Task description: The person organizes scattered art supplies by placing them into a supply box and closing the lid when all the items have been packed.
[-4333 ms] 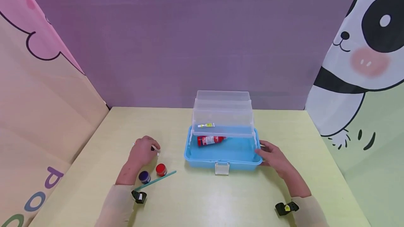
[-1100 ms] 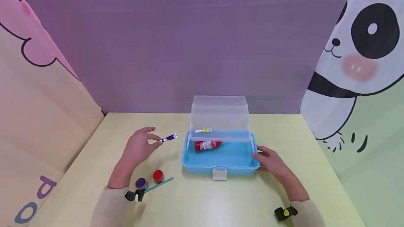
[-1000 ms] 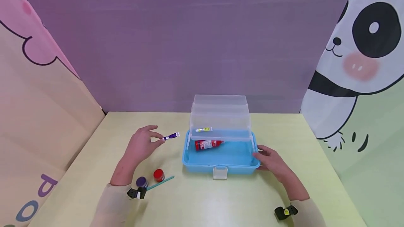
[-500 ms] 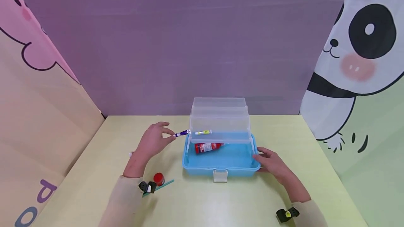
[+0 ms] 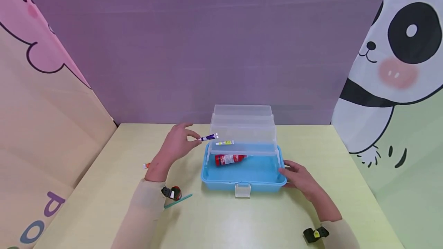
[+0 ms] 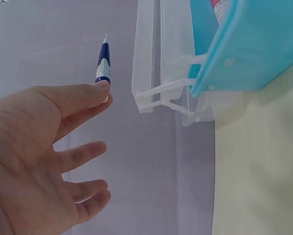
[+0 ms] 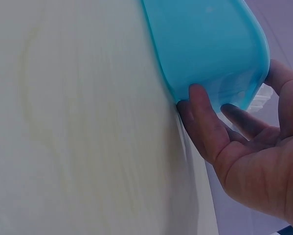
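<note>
Between thumb and forefinger, my left hand pinches a small purple-and-white paint tube by one end, its other fingers spread apart. The tube is at the left end of the clear fold-out trays of a light-blue storage box. In the left wrist view the tube is apart from the trays. A yellow paint tube lies in a tray, and a red bottle lies inside the box. My right hand holds the box's right end, thumb at the rim and fingers against the outer wall.
On the table's left side, an orange-ended tube shows beside my left forearm. A red-lidded jar is partly covered by the wrist camera, near a teal stick. A purple wall cloth hangs behind the table.
My left hand has picked up the purple tube from the table's left and carried it right to the trays. Its forearm now hides the purple-lidded jar. My right hand stays at the box.
</note>
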A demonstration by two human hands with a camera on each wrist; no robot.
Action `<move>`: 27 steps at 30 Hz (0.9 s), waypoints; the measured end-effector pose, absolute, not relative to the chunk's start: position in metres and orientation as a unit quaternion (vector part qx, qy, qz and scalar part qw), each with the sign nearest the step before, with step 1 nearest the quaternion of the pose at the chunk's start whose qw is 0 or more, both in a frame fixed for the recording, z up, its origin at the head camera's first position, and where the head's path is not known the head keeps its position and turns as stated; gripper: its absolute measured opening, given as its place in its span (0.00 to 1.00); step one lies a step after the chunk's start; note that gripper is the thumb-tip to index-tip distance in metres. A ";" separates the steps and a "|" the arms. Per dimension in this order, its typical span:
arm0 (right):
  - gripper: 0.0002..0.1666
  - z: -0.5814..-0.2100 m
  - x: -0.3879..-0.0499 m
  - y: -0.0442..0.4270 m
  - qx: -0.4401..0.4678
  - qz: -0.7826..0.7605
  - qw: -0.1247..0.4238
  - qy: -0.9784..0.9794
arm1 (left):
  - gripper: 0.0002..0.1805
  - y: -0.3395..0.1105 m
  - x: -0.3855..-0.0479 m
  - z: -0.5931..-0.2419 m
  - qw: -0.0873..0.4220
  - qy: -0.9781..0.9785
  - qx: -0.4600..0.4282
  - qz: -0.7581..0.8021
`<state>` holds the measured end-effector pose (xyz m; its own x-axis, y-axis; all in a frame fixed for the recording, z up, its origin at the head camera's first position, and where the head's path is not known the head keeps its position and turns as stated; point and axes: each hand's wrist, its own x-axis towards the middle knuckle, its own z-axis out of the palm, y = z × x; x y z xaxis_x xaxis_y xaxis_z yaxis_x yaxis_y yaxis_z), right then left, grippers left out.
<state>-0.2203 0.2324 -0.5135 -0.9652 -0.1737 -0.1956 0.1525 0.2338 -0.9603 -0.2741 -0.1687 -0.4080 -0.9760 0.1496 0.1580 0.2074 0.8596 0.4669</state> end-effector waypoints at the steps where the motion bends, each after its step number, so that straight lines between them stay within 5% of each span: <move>1: 0.37 -0.513 -0.220 0.232 -0.009 -0.617 0.132 0.775 | 0.10 -0.168 -0.275 -0.409 0.058 -0.962 -0.092 -0.250; 27: 0.38 -0.516 -0.221 0.233 -0.006 -0.623 0.134 0.771 | 0.10 -0.126 -0.285 -0.404 0.070 -0.962 -0.135 -0.228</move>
<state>-0.2209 0.2327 -0.5160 -0.9642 -0.1764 -0.1981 0.1565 0.2247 -0.9618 -0.2852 -0.1264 -0.4039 -0.9540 0.2273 0.1955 0.2909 0.8599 0.4195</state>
